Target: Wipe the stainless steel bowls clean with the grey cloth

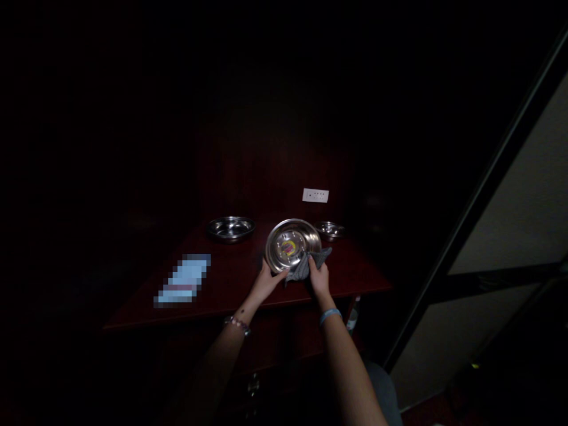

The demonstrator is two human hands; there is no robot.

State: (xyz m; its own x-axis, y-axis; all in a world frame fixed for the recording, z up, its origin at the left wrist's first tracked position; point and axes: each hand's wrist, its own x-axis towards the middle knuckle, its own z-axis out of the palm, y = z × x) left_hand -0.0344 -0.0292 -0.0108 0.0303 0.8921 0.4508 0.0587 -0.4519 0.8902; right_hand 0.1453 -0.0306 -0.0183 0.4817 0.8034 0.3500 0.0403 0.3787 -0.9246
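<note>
A round steel dish with a yellow and red label at its centre is tilted up over the dark red table. My left hand grips its lower left rim, thumb on the inner side. My right hand holds a grey cloth against the dish's lower right edge, with the thumb pressing on the cloth. Behind to the left sits a wide steel bowl. A smaller steel bowl stands just beyond the held dish on the right.
The table bears a blurred light blue item at the left. A white socket panel is on the back wall. Below the table's right edge stands a bottle. A drawer knob shows beneath.
</note>
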